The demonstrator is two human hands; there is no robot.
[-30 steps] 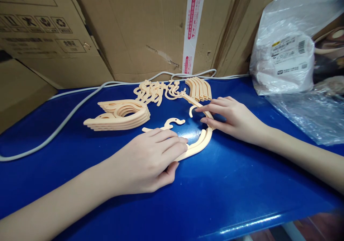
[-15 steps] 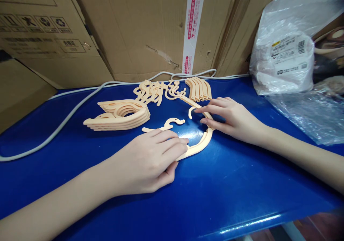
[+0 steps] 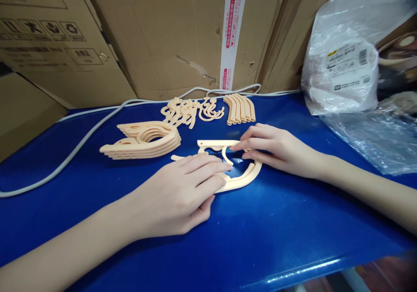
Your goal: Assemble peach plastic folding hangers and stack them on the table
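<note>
Right hand [image 3: 276, 148] pinches far arm of cream, curved plastic hanger frame [image 3: 243, 183]; left hand [image 3: 182, 190] clasps near arm. From my remote seat, I see frame lying between hands on glossy blue tabletop [image 3: 276, 235], long axis left-to-right, bend nearer right.

Remotely, I read "KG" on the far-left brown cardboard carton [image 3: 48, 44], Chinese characters on red-and-white tape [image 3: 232, 44], a barcode on white plastic wrapping [image 3: 340, 72].

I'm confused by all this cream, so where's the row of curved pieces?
In the head view, the row of curved pieces lies far back on the blue table, right of the jumbled hook-shaped pieces, beyond the right hand.
</note>
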